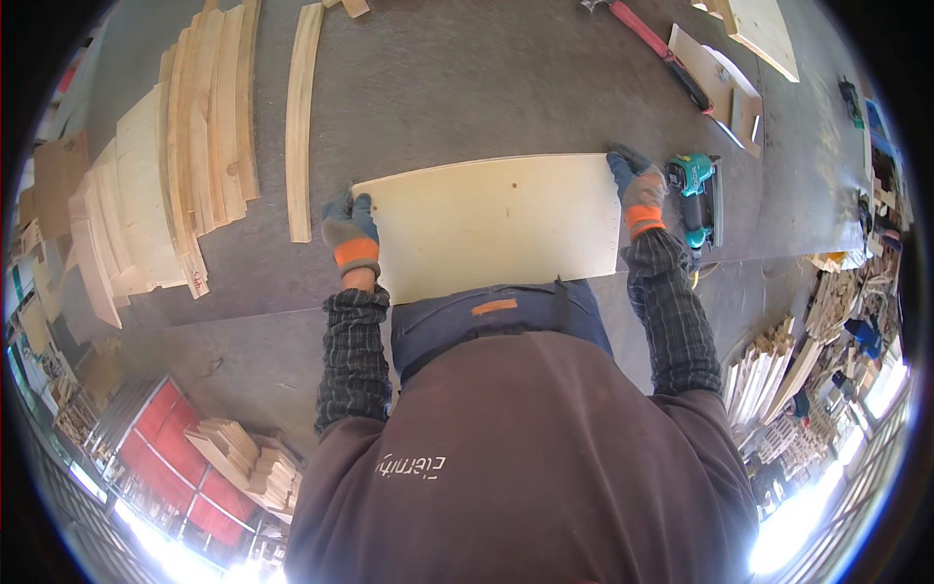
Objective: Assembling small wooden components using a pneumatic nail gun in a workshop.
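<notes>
A pale plywood panel [496, 224] lies across in front of my waist, its near edge close to my body. At its left end my left hand [350, 234], in a grey and blue glove with an orange cuff, grips the edge with the thumb on top. My right hand [639, 190], gloved alike, holds the far right corner. The fingers under the panel are hidden on both sides. Just right of my right hand, a teal and black nail gun [693, 195] lies on the grey work table [438, 107].
Long boards [209, 117] lie stacked at the left, with a single narrow strip [302, 122] beside them. A red-handled hammer [652, 39] and a cardboard box [720, 88] with an open flap lie at the far right. Stacked timber [764, 375] stands on the right.
</notes>
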A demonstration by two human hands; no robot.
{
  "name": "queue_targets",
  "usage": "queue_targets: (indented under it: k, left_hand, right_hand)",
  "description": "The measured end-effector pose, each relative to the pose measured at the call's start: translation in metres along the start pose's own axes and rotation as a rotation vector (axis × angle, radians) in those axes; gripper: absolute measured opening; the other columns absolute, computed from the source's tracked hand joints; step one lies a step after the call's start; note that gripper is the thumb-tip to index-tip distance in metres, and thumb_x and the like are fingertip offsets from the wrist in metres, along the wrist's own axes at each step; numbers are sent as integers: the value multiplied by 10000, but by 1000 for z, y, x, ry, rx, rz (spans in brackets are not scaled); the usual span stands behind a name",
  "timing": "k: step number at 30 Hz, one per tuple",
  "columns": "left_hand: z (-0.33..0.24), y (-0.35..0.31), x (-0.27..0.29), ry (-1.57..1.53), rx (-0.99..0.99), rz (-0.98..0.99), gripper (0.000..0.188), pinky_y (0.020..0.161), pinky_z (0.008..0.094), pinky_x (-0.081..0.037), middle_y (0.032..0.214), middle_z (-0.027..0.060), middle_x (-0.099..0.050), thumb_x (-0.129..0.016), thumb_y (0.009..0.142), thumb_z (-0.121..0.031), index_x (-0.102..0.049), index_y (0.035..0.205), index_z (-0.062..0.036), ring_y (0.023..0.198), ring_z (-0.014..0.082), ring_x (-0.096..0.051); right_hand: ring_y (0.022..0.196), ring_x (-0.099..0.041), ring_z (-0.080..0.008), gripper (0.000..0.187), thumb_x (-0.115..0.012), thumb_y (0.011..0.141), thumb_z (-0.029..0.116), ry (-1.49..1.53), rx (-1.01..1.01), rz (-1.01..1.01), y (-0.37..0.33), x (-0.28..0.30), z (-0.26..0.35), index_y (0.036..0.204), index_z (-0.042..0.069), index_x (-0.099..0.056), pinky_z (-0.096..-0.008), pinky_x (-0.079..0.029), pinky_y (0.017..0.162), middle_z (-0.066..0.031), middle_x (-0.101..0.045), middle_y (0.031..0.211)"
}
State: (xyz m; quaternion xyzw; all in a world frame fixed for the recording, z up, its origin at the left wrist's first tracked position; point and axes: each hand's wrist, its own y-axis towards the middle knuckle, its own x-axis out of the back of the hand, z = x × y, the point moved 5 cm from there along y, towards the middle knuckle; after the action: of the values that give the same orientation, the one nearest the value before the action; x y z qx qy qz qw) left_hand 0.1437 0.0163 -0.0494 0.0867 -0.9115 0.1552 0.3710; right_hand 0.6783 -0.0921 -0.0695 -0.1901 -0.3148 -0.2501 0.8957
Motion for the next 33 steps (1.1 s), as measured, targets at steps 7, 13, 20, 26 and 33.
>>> queue_targets:
  k: [7,13,20,26,33]
  left_hand:
    - [-5,-5,0,-192,97,-14,307,900,353,-566,1087,155,-708,-750,928,-68,-729,1192,87,991,266,-721]
    - [-4,-8,0,-256,186,-39,329,921,349,-562,1185,184,-711,-741,932,-74,-727,1222,80,1001,270,-720]
    - [-5,-11,-2,-137,83,-84,321,941,364,-554,1162,185,-712,-721,934,-69,-735,1225,66,1031,282,-703]
    - [-2,-16,2,-129,97,-108,306,931,383,-542,1142,190,-709,-718,930,-62,-741,1207,65,1034,301,-694]
    - [-12,-17,-7,-57,1,-161,258,923,384,-533,1100,169,-725,-737,932,-101,-759,1143,47,995,287,-693]
  right_hand:
    - [1021,-755,-210,306,-780,944,212,49,-185,29,-3,0,12,1192,32,-776,-331,-576,934,-130,-798,1130]
    - [986,-731,-163,312,-768,964,189,53,-163,13,-9,0,25,1245,54,-764,-300,-567,889,-102,-795,1125]
    - [975,-716,-161,324,-705,1005,197,29,-14,-143,-23,-9,30,1310,92,-740,-309,-559,870,-100,-787,1155]
    - [1137,-721,-212,362,-659,1034,205,-151,-85,-64,-29,-14,38,1380,105,-695,-332,-547,983,-107,-759,1278]
    - [1161,-718,-234,413,-630,1057,305,-121,-82,-75,-27,-10,22,1399,81,-684,-344,-542,996,-137,-753,1290]
